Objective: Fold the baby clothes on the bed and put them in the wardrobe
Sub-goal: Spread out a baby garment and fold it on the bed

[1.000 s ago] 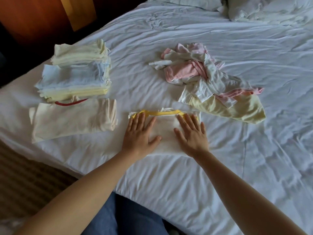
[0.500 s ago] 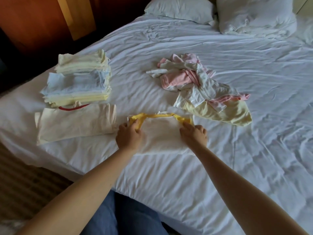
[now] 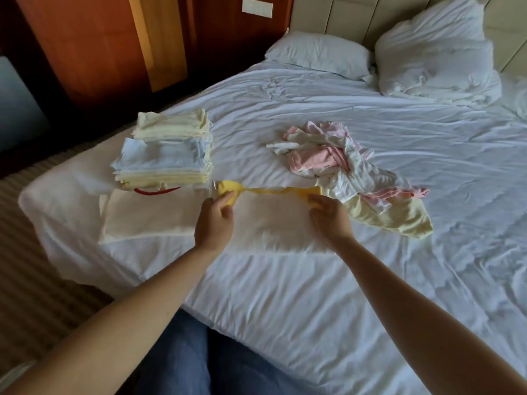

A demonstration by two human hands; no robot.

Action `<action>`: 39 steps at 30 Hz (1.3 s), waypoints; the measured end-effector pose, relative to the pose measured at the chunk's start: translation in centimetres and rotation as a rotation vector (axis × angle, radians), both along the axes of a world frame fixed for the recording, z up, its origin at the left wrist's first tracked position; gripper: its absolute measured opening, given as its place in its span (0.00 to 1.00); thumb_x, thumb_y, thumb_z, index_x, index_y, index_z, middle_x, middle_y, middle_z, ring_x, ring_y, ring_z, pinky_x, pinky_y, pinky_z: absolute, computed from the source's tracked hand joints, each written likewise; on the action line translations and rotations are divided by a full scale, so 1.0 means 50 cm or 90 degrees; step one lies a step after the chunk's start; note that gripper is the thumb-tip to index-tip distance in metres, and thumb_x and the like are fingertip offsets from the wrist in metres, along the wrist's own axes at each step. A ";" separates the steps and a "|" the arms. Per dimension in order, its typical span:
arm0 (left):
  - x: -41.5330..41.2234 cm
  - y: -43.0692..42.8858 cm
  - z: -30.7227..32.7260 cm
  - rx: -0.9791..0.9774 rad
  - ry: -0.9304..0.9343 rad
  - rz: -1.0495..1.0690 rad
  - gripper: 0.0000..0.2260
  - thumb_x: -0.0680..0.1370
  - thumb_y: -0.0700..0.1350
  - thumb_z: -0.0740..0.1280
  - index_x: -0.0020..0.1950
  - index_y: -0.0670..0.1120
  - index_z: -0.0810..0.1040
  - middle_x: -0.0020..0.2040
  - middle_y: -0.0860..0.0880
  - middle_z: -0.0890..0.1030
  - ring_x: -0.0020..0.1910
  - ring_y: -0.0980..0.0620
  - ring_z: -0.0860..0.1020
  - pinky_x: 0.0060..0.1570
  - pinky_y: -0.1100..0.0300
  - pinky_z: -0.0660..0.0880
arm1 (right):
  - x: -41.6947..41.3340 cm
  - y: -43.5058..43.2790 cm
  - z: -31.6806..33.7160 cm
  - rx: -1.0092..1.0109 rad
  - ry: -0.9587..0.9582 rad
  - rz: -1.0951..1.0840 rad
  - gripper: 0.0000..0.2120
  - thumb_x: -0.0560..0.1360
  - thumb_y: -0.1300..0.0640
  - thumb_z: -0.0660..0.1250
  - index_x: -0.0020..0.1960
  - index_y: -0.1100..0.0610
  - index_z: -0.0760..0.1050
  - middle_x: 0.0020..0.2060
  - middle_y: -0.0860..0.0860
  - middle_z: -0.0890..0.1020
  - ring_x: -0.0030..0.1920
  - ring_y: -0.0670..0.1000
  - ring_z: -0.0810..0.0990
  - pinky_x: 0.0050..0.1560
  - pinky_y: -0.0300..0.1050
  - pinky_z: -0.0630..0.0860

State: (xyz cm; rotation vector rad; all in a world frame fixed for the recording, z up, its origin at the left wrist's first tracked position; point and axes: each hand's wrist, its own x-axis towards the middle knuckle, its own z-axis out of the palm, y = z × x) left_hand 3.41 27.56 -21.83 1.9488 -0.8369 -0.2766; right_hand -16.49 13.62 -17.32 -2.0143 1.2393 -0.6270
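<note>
The garment (image 3: 273, 223), white with yellow trim, is held by its trimmed edge close to the near edge of the bed (image 3: 285, 295). One end of the trim is pinched by the left hand (image 3: 214, 220), the other end by the right hand (image 3: 330, 220). A folded stack (image 3: 168, 155) is placed at the left edge. An unfolded pile (image 3: 342, 172) is located mid-bed.

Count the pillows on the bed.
2: a flat pillow at the head of the bed, a plumper pillow beside it against the headboard. Another may be cut off at the right edge.
</note>
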 end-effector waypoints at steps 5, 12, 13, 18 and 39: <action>0.120 0.087 0.042 -0.038 -0.023 0.050 0.17 0.79 0.47 0.65 0.67 0.54 0.77 0.53 0.43 0.79 0.51 0.45 0.78 0.50 0.53 0.75 | 0.135 0.047 0.015 -0.009 -0.010 0.056 0.22 0.72 0.65 0.63 0.63 0.53 0.79 0.52 0.57 0.83 0.50 0.54 0.81 0.43 0.36 0.70; 0.300 0.196 0.082 0.027 -0.148 0.133 0.17 0.79 0.51 0.66 0.69 0.54 0.76 0.57 0.43 0.75 0.53 0.43 0.77 0.51 0.52 0.73 | 0.347 0.119 0.017 -0.019 -0.013 0.099 0.22 0.74 0.59 0.60 0.66 0.47 0.76 0.55 0.57 0.79 0.53 0.57 0.80 0.47 0.40 0.69; 0.313 0.203 0.082 0.033 -0.157 0.136 0.17 0.79 0.52 0.66 0.69 0.54 0.76 0.57 0.44 0.75 0.53 0.43 0.77 0.50 0.52 0.74 | 0.362 0.125 0.012 -0.027 -0.008 0.101 0.22 0.75 0.59 0.60 0.67 0.47 0.75 0.56 0.57 0.79 0.52 0.56 0.79 0.47 0.40 0.69; 0.401 0.238 0.038 0.068 -0.192 0.146 0.17 0.79 0.51 0.66 0.68 0.54 0.76 0.58 0.45 0.74 0.52 0.44 0.77 0.47 0.54 0.72 | 0.463 0.161 -0.036 -0.024 0.018 0.102 0.21 0.79 0.58 0.57 0.70 0.46 0.72 0.58 0.53 0.73 0.54 0.54 0.77 0.48 0.40 0.68; 0.425 0.197 -0.091 0.199 -0.405 -0.127 0.28 0.77 0.60 0.52 0.68 0.47 0.76 0.70 0.46 0.73 0.72 0.44 0.68 0.69 0.46 0.65 | 0.536 0.221 -0.141 -0.288 0.187 0.353 0.35 0.74 0.39 0.41 0.75 0.51 0.65 0.77 0.51 0.61 0.78 0.52 0.51 0.77 0.51 0.49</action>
